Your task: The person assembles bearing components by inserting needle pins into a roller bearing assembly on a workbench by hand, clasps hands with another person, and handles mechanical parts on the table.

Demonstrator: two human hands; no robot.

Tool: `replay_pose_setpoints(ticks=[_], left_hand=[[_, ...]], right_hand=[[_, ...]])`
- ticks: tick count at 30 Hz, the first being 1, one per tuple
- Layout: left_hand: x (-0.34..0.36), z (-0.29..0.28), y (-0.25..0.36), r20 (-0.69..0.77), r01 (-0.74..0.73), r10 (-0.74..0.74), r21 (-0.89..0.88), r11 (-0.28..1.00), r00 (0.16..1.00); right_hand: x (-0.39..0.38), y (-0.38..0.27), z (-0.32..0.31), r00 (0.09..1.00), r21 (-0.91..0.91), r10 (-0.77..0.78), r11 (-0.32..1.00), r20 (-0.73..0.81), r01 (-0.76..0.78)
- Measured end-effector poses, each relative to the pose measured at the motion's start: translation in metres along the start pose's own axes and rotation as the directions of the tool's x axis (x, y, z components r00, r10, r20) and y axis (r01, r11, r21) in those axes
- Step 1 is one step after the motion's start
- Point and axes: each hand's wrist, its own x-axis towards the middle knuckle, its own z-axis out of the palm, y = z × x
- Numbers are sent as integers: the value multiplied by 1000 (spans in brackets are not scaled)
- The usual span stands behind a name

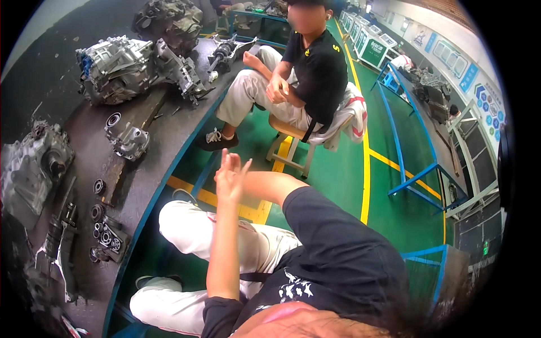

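My left hand [227, 179] is raised in front of me above my lap, its forearm upright. Some of its fingers stretch upward, and I see nothing held in it. My right forearm [270, 186] reaches in from the right, and its hand meets or passes behind the left one. Motion blur and overlap hide the right fingers. Both hands are away from the workbench [163, 135] on my left. On that bench lie a small metal housing [128, 141], a bearing [98, 186] and a small gear assembly [110, 236].
Large gearbox casings [115, 67] and a dirty metal casing [34, 169] occupy the bench. Facing me, a person [315, 73] sits on a wooden stool [287, 128], hands together. Blue-framed tables [414, 169] stand at the right on a green floor with yellow lines.
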Motion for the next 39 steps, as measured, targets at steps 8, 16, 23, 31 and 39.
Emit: replay_pose_setpoints(ticks=[8,16,23,31,39], left_hand=[[-96,115,-65,466,236,-298,187,954,833],[-32,9,14,-253,81,-5,289,954,968],[-180,79,163,79,-479,502,457,749,861],[-288,116,339,147,-375,865,926,51,480],[-264,56,348,20,-276,864,951,139,504]], right_hand=[[-20,28,11,997,37,79,996,-19,-78],[-6,13,13,995,-12,65,998,-73,-66],[-23,-27,-111,772,342,111,929,-626,143],[-79,-258,-273,399,381,-300,121,-867,917],[3,-305,-212,445,487,-294,-88,-846,869]])
